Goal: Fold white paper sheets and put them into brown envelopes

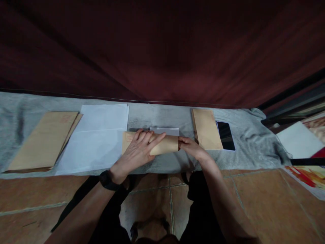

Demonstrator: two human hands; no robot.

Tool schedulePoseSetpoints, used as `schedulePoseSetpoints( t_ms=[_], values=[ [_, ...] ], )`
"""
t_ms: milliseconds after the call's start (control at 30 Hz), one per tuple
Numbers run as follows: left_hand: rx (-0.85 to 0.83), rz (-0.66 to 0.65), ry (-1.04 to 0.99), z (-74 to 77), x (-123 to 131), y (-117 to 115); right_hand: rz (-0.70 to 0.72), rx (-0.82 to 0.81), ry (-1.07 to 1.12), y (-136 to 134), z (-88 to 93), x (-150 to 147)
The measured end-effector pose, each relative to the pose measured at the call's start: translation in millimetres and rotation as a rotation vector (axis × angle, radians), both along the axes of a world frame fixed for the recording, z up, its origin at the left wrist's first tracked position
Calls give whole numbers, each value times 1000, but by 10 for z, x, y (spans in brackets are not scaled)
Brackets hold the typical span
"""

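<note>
A brown paper envelope (pixel 166 145) lies crosswise in front of me, its body bowed upward into a curve. My left hand (pixel 139 145) grips it from above, fingers over the far edge and thumb along the near edge. At the envelope's right end, my right hand (pixel 190 146) has its fingertips at the dark opening and seems to pinch its edge; the tips are partly hidden. Just behind the envelope, a small white folded paper (pixel 169 130) shows in part.
Left of my hands are white paper sheets (pixel 99 145) and a stack of brown envelopes (pixel 43 140). To the right lie more brown envelopes (pixel 207 130) and a phone (pixel 226 136). A grey cloth (pixel 254 142) covers the surface; a dark red curtain (pixel 162 67) hangs behind.
</note>
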State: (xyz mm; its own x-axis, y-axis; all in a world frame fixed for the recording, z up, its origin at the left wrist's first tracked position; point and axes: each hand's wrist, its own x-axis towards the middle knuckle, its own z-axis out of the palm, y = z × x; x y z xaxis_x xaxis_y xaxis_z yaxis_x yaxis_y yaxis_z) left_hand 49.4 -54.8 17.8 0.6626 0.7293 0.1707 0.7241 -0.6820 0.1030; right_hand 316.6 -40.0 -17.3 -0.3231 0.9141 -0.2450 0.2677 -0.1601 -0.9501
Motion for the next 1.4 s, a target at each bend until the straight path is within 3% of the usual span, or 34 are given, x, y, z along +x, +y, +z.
schedulePoseSetpoints(
  t_ms=[100, 200, 333, 433, 567, 800, 1200, 1400],
  values=[
    [38, 53, -4, -4, -66, 36, -29, -9, 90, 79, -17, 33],
    [72, 110, -31, 8, -71, 59, -224, 27, 42, 130, -50, 63],
    [118, 131, -93, 71, 39, 28, -391, 199, -383, 112, -46, 101],
    [195, 126, -166, 127, 86, 10, -341, 255, -665, 50, -16, 45],
    [304, 186, -250, 160, -29, 82, -301, 216, -872, -18, 9, -129],
    [261, 205, -129, 96, -393, 234, -284, 212, -932, -38, 0, -287],
    [-21, 292, -6, -159, -746, 301, -311, 108, -962, 13, -47, -361],
    [-54, 317, -19, -236, -842, 341, -375, 190, -813, 33, -129, -299]
  ],
)
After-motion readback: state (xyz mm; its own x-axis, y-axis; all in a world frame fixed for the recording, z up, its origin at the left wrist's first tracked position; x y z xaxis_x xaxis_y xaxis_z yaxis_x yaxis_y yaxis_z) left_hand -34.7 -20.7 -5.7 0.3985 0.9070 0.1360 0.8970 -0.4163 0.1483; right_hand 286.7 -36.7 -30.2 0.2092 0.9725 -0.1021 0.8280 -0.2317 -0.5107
